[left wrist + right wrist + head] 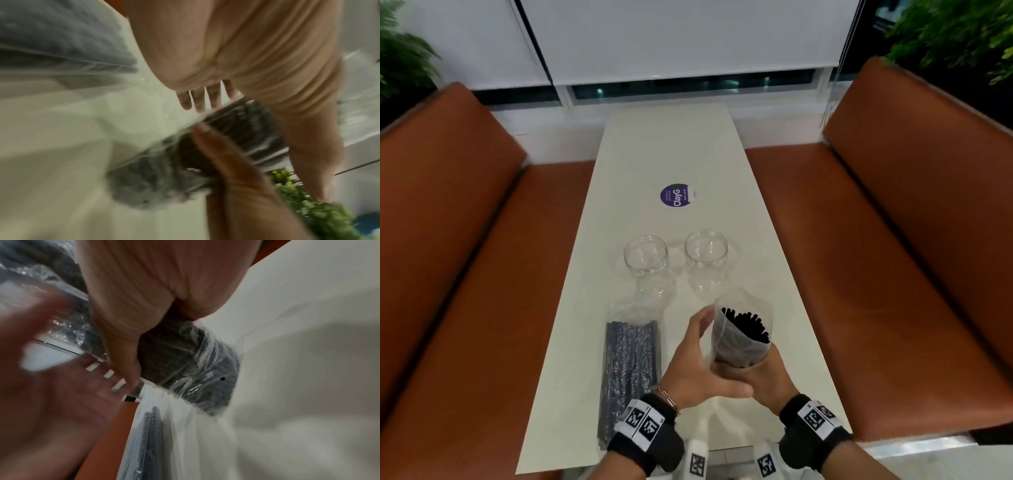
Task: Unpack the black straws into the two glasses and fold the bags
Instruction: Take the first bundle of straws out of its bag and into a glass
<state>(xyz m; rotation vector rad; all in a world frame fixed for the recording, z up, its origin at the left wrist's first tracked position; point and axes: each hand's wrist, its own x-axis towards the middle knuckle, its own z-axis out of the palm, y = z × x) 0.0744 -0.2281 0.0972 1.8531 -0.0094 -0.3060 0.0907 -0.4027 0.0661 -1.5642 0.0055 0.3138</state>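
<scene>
Two clear glasses, left (pixel 645 257) and right (pixel 705 253), stand with nothing in them at mid-table. My right hand (pixel 765 373) grips the lower part of a clear bag of black straws (pixel 743 337), held upright above the table's near end with its top open and the straw ends showing. My left hand (pixel 705 353) is beside the bag's left side, fingers straight, thumb stretched below it. In the right wrist view, my right thumb wraps the bag (pixel 185 363). A second bag of straws (pixel 631 370) lies flat on the table to the left.
The long white table (pixel 671 154) runs between two brown benches, left (pixel 465 240) and right (pixel 893 240). A round purple sticker (pixel 677 195) lies beyond the glasses. Green plants stand at both far corners. The table's near edge is just under my wrists.
</scene>
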